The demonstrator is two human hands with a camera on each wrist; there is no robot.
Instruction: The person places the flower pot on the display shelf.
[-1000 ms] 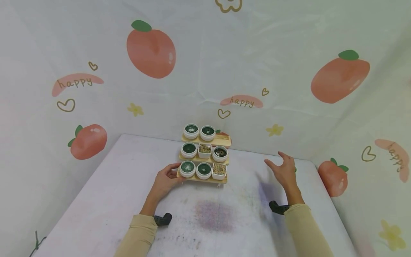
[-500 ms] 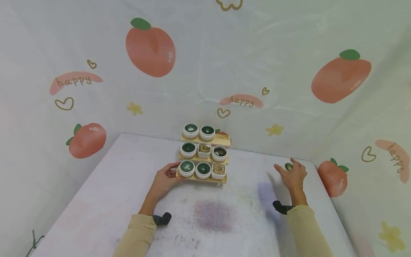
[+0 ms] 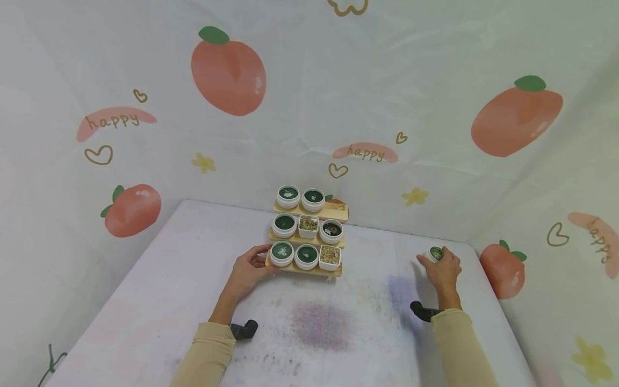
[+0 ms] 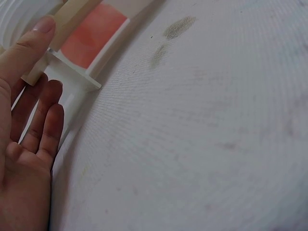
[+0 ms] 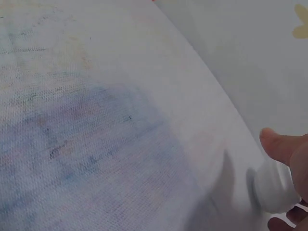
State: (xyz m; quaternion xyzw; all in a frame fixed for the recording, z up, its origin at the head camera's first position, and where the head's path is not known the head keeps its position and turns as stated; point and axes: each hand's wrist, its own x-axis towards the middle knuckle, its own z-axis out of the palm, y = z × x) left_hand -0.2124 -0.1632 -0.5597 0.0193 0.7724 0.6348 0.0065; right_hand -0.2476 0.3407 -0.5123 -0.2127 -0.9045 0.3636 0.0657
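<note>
In the head view a three-step wooden rack (image 3: 336, 211) bears several small white pots, round ones with dark green tops and square ones with speckled tops. My left hand (image 3: 247, 273) grips the left end of its lowest board. The left wrist view has the thumb (image 4: 29, 48) on top of the pale board (image 4: 74, 19) and the fingers beneath. Over at the right, a lone round white pot (image 3: 436, 253) with a green top stands on the table. Around it my right hand (image 3: 442, 273) spreads thumb and fingers; the thumb looks slightly apart from the white pot (image 5: 274, 187), other contacts are hidden.
A white cloth with fruit prints (image 3: 228, 78) hangs behind the table and along its sides. The white tabletop (image 3: 319, 322) carries purple stains. A dark cord (image 3: 50, 365) lies at the lower left. Each wrist wears a black device.
My right hand has moved right and reached the lone pot, its thumb and fingers coming round it. The left hand has kept its grip on the rack.
</note>
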